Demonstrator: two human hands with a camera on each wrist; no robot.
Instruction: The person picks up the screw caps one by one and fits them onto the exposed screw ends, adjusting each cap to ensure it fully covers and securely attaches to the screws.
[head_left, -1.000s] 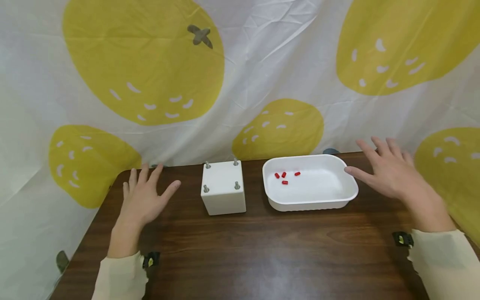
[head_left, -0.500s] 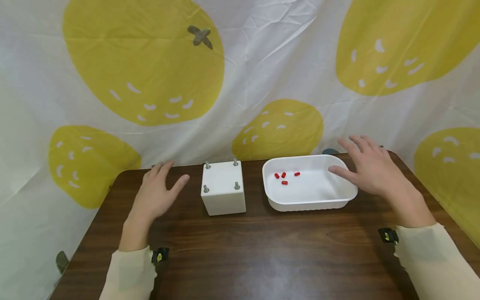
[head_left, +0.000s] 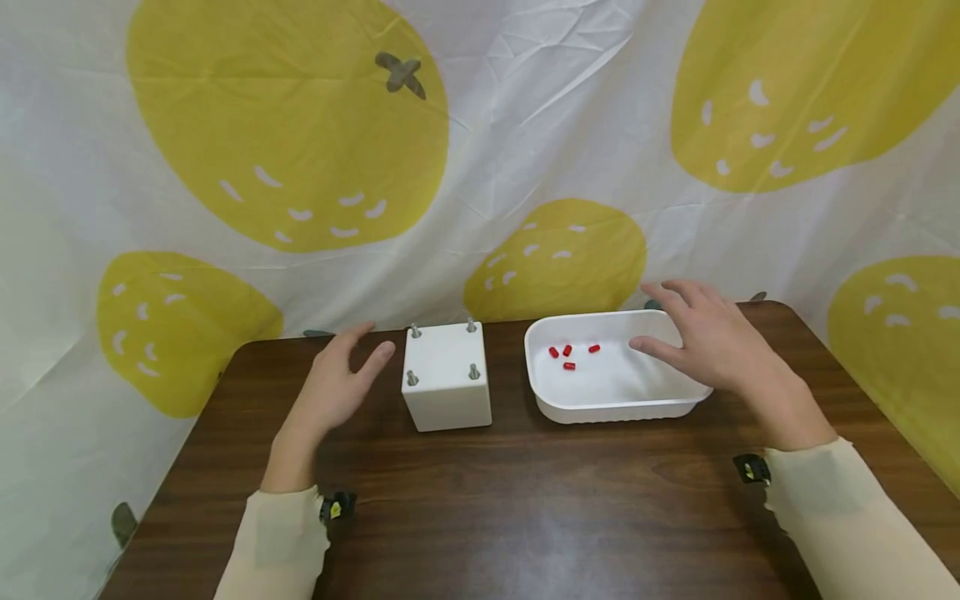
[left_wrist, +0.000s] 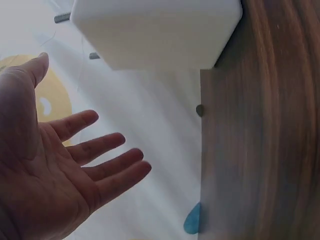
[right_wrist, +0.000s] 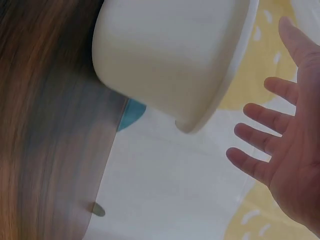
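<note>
My left hand (head_left: 335,390) hovers just left of a white block (head_left: 446,375), fingers spread and nothing in them. Four-cornered and box-like, the block carries upright metal bolts (head_left: 474,372), one near each top corner. In the left wrist view the palm and straight fingers (left_wrist: 107,148) show apart from the block (left_wrist: 157,37). Over the right end of a white tray (head_left: 615,412) is my right hand (head_left: 708,346), relaxed and holding nothing. Several small red cylindrical pieces (head_left: 569,367) lie in the tray's left part. The right wrist view shows the tray's side (right_wrist: 160,55) apart from the fingers (right_wrist: 247,165).
Block and tray stand side by side near the back edge of a dark wooden table (head_left: 540,508). Behind it hangs a white cloth (head_left: 480,167) printed with large yellow fruit. Small black devices (head_left: 751,468) sit at both wrists.
Both hands have moved inward: the left one rightward towards the block, the right one leftward over the tray. The block, tray and red pieces have stayed put.
</note>
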